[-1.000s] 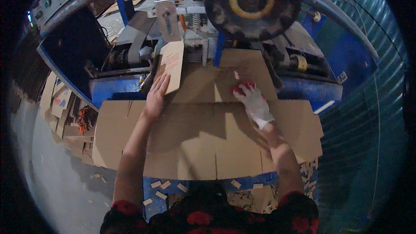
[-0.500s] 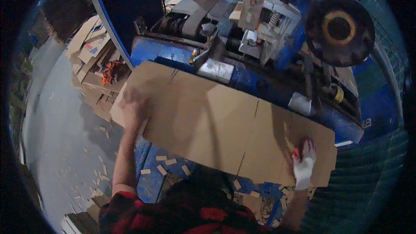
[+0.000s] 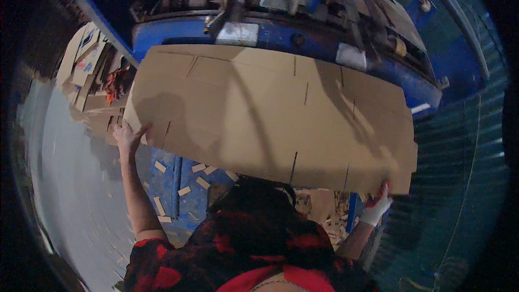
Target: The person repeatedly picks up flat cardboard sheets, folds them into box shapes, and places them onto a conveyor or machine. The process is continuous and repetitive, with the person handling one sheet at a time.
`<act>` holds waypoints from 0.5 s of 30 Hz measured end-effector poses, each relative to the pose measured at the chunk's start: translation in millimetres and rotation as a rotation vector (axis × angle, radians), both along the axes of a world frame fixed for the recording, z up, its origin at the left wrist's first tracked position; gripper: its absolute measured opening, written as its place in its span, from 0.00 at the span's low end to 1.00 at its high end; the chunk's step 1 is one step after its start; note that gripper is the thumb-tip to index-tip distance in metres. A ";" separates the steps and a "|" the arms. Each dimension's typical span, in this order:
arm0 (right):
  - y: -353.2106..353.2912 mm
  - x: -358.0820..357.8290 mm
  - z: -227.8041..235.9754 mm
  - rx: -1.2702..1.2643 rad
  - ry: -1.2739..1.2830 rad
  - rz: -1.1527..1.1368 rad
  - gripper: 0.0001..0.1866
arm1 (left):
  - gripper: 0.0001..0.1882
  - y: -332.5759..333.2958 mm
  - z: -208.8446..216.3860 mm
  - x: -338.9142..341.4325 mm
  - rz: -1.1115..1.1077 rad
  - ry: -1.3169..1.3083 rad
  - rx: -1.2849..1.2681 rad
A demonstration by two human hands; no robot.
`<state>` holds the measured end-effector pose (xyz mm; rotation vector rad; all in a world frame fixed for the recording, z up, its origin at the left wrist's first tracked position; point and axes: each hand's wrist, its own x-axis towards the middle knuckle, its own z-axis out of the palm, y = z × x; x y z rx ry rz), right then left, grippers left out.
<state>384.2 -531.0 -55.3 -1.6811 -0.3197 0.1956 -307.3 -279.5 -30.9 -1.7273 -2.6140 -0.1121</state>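
Observation:
A wide sheet of brown cardboard (image 3: pixel 259 108) with several slots and creases along its long sides lies across in front of me. At its near left corner is my bare left hand (image 3: pixel 128 136), the thumb over the top and the other fingers around the side edge. My right hand (image 3: pixel 378 205), in a white glove with red fingers, grips the near edge close to the right end. Part of its fingers is hidden under the sheet.
Beyond the sheet stands a blue machine (image 3: pixel 297 38) with metal guides. Stacked cardboard pieces (image 3: pixel 86 75) and an orange bundle (image 3: pixel 115 84) are at the left. Small cardboard offcuts (image 3: pixel 185 190) lie below the near edge. A ribbed green wall (image 3: pixel 454 162) rises at the right.
My left hand has gone from the sheet's top to its near left corner. My right hand has slid from the top to the near edge. The view has tilted down toward me.

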 end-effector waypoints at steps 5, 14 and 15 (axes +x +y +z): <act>7.7 -3.3 27.5 0.046 -0.050 -0.032 0.36 | 0.40 -8.9 46.8 21.2 -0.013 0.073 0.084; 76.7 -143.4 91.4 -0.294 -0.938 1.112 0.30 | 0.28 -50.1 34.9 122.2 -0.284 -1.118 0.312; 87.0 -152.8 95.9 -0.501 -1.244 1.226 0.28 | 0.28 -46.6 26.1 132.5 -0.471 -1.003 0.391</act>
